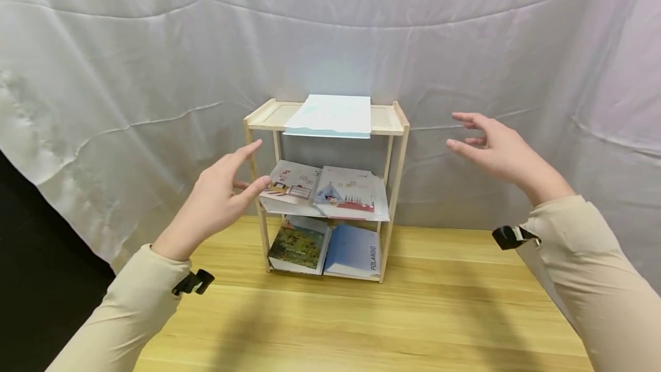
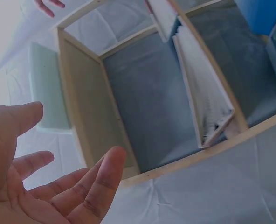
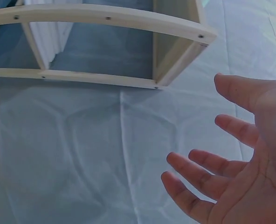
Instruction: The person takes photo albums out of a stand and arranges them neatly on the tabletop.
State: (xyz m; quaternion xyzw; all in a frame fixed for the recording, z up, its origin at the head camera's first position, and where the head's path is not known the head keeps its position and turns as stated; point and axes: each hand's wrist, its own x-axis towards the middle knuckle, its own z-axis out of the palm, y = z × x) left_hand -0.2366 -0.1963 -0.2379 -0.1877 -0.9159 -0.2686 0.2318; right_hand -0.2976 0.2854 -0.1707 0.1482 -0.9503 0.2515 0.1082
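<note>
Wooden rack [image 1: 387, 117] is stood near back edge of desk [image 1: 439, 297]; pale book [image 1: 330, 115] is laid on its top, past the front edge. Left hand [image 1: 214, 197] is held near rack, right hand [image 1: 501, 151] well apart; both grips relaxed, empty.

Your left sleeve [image 1: 121, 306] and right sleeve [image 1: 578, 251] are plain beige, long, and softly creased toward their ends. A small, angular left clip [image 1: 204, 281] in black juts from the inner side of one, a similar black right clip [image 1: 506, 237] from the other. Your left hand [image 1: 214, 197] and right hand [image 1: 503, 151] are bare.
</note>
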